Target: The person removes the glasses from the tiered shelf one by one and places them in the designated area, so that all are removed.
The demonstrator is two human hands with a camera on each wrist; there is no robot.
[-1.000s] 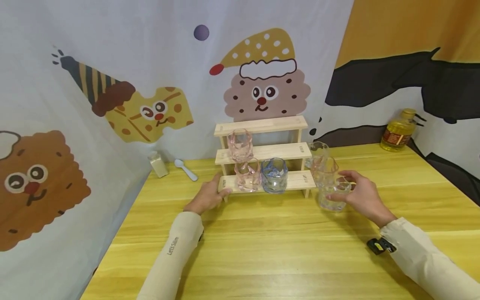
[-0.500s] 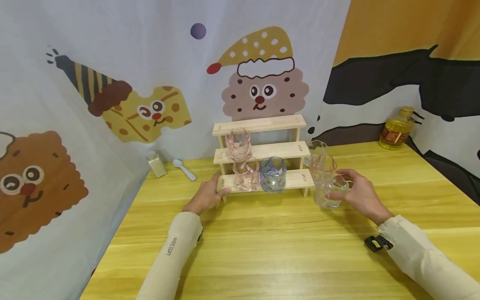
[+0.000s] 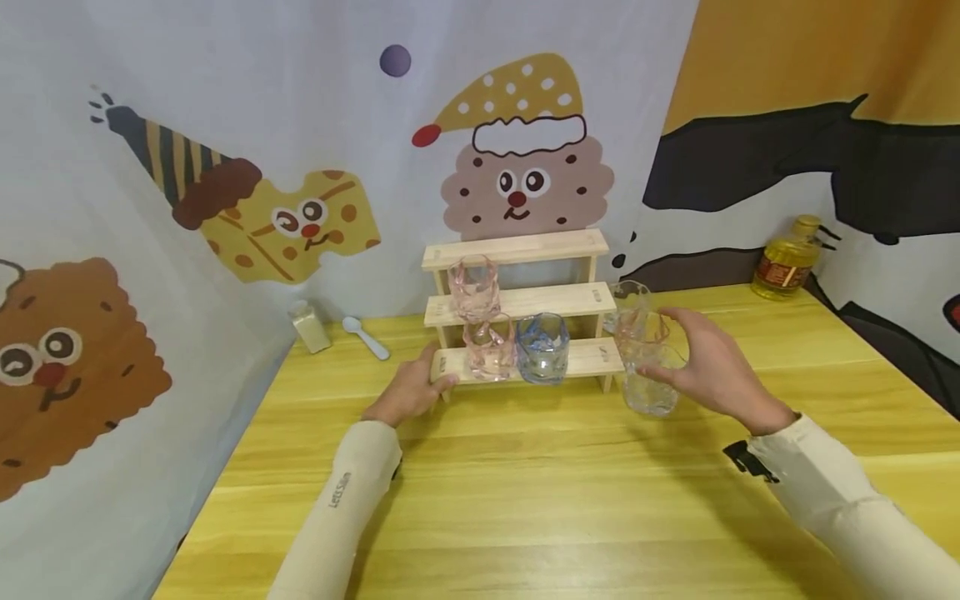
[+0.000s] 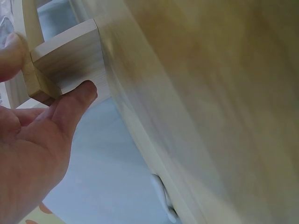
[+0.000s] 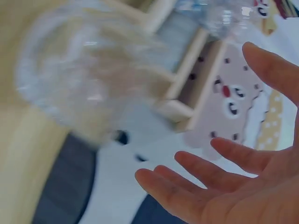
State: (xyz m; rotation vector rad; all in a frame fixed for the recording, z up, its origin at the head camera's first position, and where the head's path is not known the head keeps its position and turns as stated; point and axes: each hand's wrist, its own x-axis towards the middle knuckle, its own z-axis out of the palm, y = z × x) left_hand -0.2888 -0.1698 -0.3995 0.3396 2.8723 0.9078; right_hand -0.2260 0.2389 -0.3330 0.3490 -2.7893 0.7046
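Observation:
My left hand [image 3: 402, 392] grips the left end of the lowest step of a three-tier wooden display rack [image 3: 525, 247]; in the left wrist view its thumb and fingers pinch the board [image 4: 39, 86]. Just right of the rack, a clear drinking glass [image 3: 649, 397] stands on the table, with a pinkish glass [image 3: 643, 332] and another clear glass [image 3: 632, 293] behind it. My right hand [image 3: 716, 371] is over the front glass's right side, fingers spread; in the right wrist view it is apart from the blurred glasses [image 5: 88, 70].
One pink glass [image 3: 474, 293] stands on the middle step. A second pink glass [image 3: 490, 352] and a blue glass [image 3: 543, 354] share the lowest step. A small shaker [image 3: 310, 327] and a spoon [image 3: 365, 337] lie left, an oil bottle [image 3: 785, 260] stands right, before a printed curtain [image 3: 315, 75].
The front clear glass has shifted slightly left, in line with the other glasses beside the rack. My right hand has let go of it and risen. The left hand keeps its grip.

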